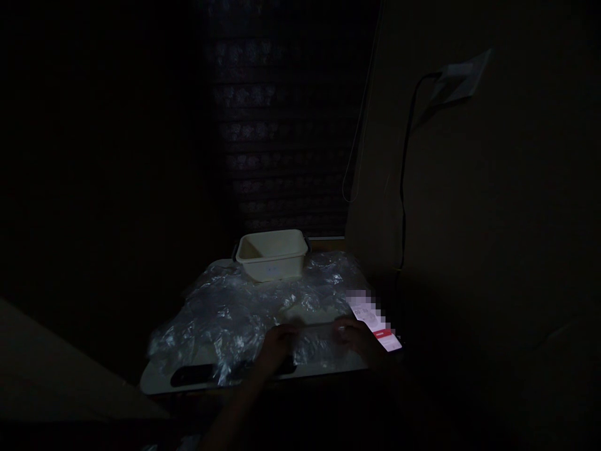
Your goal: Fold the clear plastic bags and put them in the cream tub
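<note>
In dim light both hands are over the near edge of a small white table (157,379). A clear plastic bag (317,347) stretches between them. My left hand (279,341) has its fingers closed on the bag's left end, and my right hand (352,333) pinches the right end. The fingertips are dark and hard to make out. A crinkled spread of clear plastic bags (211,319) covers much of the tabletop around and beyond my hands. How many bags lie there I cannot tell.
At the table's back stands a cream plastic tub (272,269) with dark side handles. A lit phone (387,341) lies right of my right hand. From a wall socket (462,81) a black cable (402,181) hangs down. Slatted blinds (282,131) rise behind; walls flank both sides.
</note>
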